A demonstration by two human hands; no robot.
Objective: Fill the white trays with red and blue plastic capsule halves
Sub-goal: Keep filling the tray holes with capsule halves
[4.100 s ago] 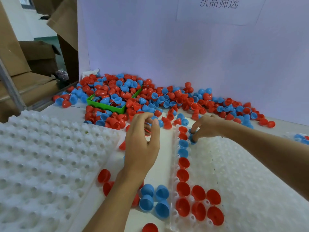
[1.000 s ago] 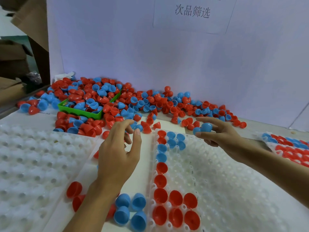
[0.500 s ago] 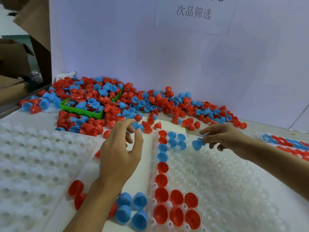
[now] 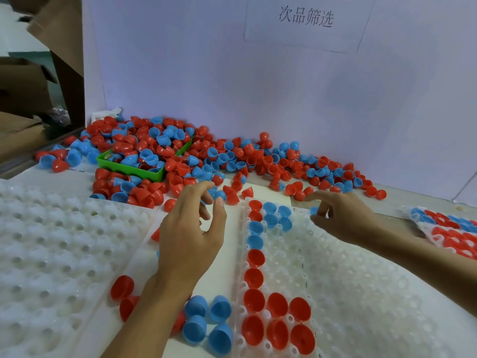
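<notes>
The white tray (image 4: 361, 280) in front of me has a column of red and blue capsule halves (image 4: 254, 257) along its left edge, with small clusters at its near and far ends. My right hand (image 4: 346, 218) pinches a blue capsule half (image 4: 313, 211) just above the tray's far row, right of the blue cluster (image 4: 277, 217). My left hand (image 4: 191, 228) hovers over the bare strip between trays. Its fingers are loosely curled and its palm faces away, hiding whatever it may hold. A big pile of red and blue halves (image 4: 232, 156) lies along the back wall.
A second white tray (image 4: 51, 254) lies at the left with bare pockets. A tray filled with red and blue halves (image 4: 451, 228) sits at the far right. A green bin (image 4: 129, 170) stands in the pile. Loose blue halves (image 4: 206, 321) and red halves (image 4: 122, 288) lie near my left wrist.
My right hand carried the blue half from the pile's edge down to the tray's far row. My left hand has kept its place and pose.
</notes>
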